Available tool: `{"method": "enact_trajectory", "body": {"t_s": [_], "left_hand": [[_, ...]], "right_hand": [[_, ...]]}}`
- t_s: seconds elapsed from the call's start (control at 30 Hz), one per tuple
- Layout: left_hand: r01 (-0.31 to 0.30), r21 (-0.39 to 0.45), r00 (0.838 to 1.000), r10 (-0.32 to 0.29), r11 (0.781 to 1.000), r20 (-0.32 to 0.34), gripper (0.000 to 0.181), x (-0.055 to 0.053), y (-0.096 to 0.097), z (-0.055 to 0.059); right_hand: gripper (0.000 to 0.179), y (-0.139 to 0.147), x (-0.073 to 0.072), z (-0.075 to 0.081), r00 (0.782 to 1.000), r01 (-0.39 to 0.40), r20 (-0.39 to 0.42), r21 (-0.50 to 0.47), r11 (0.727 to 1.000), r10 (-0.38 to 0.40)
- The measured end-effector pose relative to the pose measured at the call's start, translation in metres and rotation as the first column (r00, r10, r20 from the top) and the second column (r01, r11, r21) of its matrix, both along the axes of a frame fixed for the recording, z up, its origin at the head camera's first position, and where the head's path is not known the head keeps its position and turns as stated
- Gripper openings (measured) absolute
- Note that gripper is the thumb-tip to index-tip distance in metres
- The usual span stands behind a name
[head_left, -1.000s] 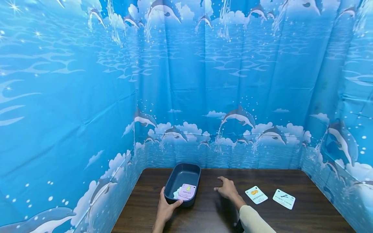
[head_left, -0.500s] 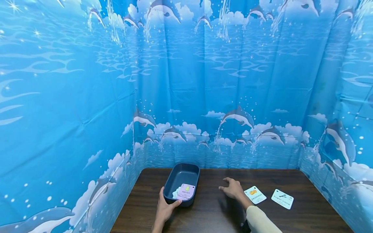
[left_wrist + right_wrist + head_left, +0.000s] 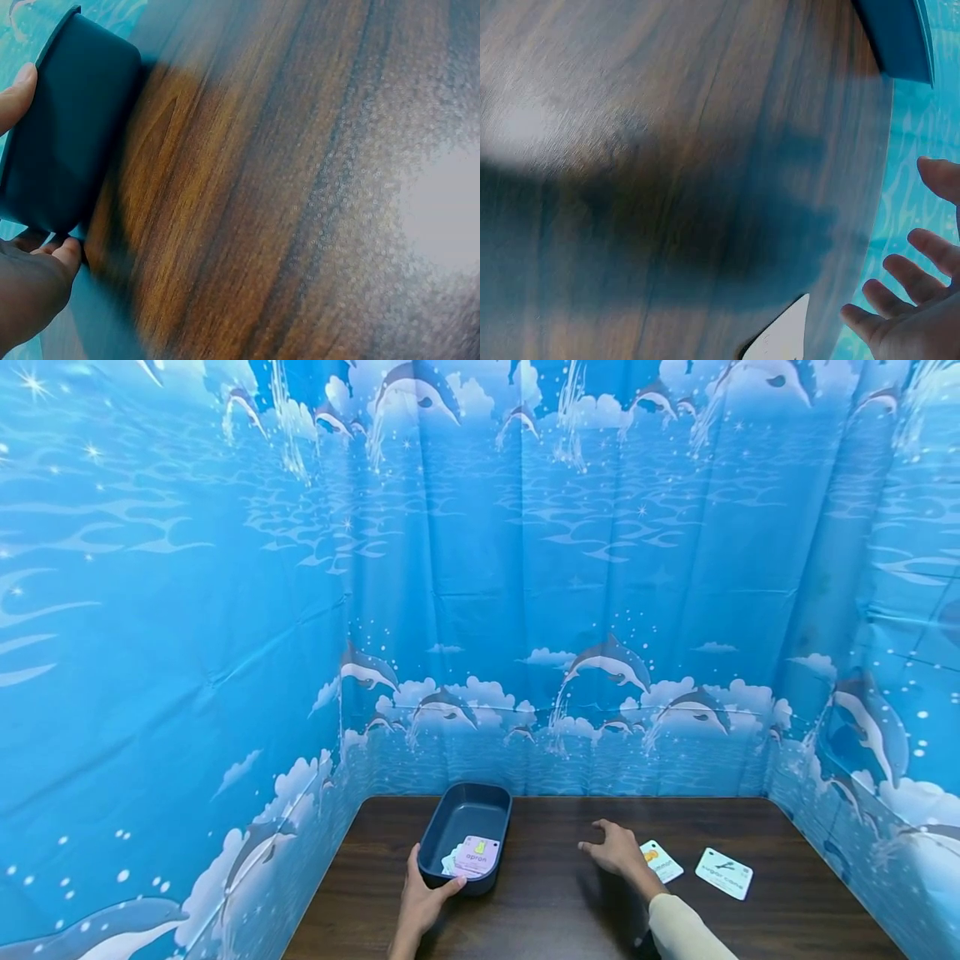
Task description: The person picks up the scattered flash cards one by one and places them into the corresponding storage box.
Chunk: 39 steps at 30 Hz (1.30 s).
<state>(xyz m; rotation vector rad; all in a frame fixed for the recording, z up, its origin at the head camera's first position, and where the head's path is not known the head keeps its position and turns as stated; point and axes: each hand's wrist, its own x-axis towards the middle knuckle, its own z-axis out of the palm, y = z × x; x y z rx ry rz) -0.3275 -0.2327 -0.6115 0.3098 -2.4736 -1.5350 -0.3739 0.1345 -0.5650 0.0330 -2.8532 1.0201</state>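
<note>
A dark blue rectangular bin point(image 3: 475, 817) stands on the table, a pink "apron" card point(image 3: 477, 858) and other cards lying in its near end. My left hand point(image 3: 423, 897) grips the bin's near left corner, thumb at the rim; in the left wrist view its fingers reach around the bin's wall point(image 3: 71, 127). Above the table my right hand point(image 3: 618, 850) hovers with fingers extended, holding nothing. It partly covers the persimmon card point(image 3: 663, 863). Further right lies the "sugar cane" card point(image 3: 724, 874). A card corner point(image 3: 784, 334) shows below the right hand in the right wrist view.
The dark wood-grain table point(image 3: 540, 918) has rounded far corners. A blue dolphin-print curtain point(image 3: 570, 568) encloses its back and sides. The bin stands near the table's far left edge.
My right hand has moved rightward, away from the bin and over part of the persimmon card. The left hand stays on the bin. The head view has shifted slightly.
</note>
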Motion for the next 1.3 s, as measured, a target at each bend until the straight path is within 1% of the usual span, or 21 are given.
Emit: {"method": "enact_trajectory", "body": {"t_s": [0.23,0.4,0.57,0.8,1.03,1.3], "left_hand": [[0.003,0.003,1.000,-0.003,1.000,0.013,0.118,0.002,0.000,0.001],[-0.001,-0.002,1.000,0.001,1.000,0.023,0.119,0.003,0.000,0.001],[0.003,0.004,1.000,-0.003,1.000,0.021,0.119,0.002,0.000,0.001],[0.004,-0.005,1.000,-0.004,1.000,0.018,0.119,0.002,0.000,0.002],[-0.001,-0.006,1.000,0.001,1.000,0.009,0.118,0.002,0.002,0.004],[0.001,-0.009,1.000,-0.001,1.000,0.014,0.118,0.001,0.002,0.005]], "right_hand": [[0.054,0.016,0.000,-0.009,1.000,0.028,0.009,0.015,0.999,-0.028],[0.055,0.029,0.004,-0.008,0.999,0.049,0.002,0.041,0.998,-0.049],[0.057,0.041,0.007,-0.005,0.998,0.058,0.021,0.056,0.997,-0.059],[0.058,0.062,0.013,-0.009,0.997,0.065,0.041,0.089,0.994,-0.069],[0.061,0.075,0.010,-0.012,0.994,0.091,0.056,0.118,0.989,-0.098],[0.062,0.087,0.008,-0.020,0.988,0.115,0.081,0.152,0.982,-0.129]]}}
